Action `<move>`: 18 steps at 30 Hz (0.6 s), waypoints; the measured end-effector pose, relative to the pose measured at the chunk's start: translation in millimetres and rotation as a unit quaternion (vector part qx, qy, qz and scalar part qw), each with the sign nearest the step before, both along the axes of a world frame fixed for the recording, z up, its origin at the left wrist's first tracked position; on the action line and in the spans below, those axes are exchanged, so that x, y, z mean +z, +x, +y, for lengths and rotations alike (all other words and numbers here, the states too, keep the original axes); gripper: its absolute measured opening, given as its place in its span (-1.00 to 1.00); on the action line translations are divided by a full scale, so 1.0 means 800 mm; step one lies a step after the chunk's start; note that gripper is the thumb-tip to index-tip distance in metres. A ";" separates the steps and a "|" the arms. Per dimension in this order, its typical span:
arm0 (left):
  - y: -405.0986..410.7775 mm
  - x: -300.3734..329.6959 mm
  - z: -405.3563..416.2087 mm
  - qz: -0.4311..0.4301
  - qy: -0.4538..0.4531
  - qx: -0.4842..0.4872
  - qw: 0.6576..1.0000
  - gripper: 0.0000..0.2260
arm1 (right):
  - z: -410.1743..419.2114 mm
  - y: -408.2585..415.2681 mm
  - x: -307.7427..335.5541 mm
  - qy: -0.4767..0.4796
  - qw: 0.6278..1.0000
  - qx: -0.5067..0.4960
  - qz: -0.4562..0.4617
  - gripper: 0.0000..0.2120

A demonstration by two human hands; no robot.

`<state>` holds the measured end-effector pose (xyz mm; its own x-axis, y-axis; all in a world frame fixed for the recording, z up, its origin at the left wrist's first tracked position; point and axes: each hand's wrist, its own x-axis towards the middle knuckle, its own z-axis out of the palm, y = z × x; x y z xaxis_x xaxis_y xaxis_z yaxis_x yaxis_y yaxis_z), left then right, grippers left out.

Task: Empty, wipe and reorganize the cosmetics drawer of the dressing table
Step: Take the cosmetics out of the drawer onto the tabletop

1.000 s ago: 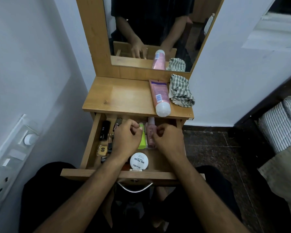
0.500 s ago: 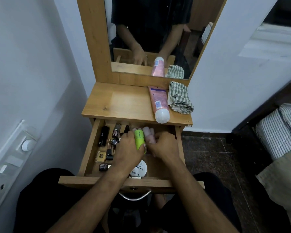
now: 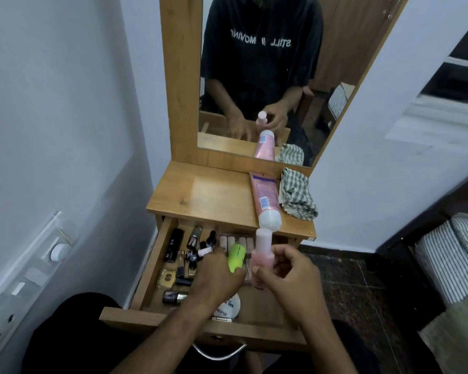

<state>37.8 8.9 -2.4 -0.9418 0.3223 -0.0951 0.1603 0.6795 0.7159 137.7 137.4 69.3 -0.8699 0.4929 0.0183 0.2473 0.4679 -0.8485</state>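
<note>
1. A pink bottle [image 3: 260,253] is gripped upright in the right hand [image 3: 287,276], raised above the open drawer [image 3: 152,268].
2. A green tube [image 3: 236,257] is held by the left hand [image 3: 216,279], low in the drawer.
3. The tabletop [image 3: 200,195] lies straight ahead of the bottle; the right hand is judged nearer.

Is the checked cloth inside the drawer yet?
No, the checked cloth lies on the dressing table top beside the pink tube, above the open drawer.

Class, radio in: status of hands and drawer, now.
Right hand grips pink bottle above drawer. Left hand on green tube. Drawer still full. Nothing blocking.
</note>
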 end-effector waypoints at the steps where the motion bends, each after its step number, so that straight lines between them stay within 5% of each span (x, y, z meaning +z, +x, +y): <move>1: 0.000 0.002 -0.001 -0.007 0.011 0.007 1.000 -0.68 | 0.002 -0.006 0.010 -0.004 1.000 0.007 0.016 -0.75; 9: -0.002 0.011 -0.012 -0.063 0.062 0.011 0.996 -0.61 | 0.026 -0.109 0.071 0.061 0.993 0.044 0.095 -0.67; 18: -0.004 0.015 -0.016 -0.043 0.109 0.050 0.992 -0.85 | 0.029 -0.245 0.046 0.184 0.979 -0.006 0.089 -0.86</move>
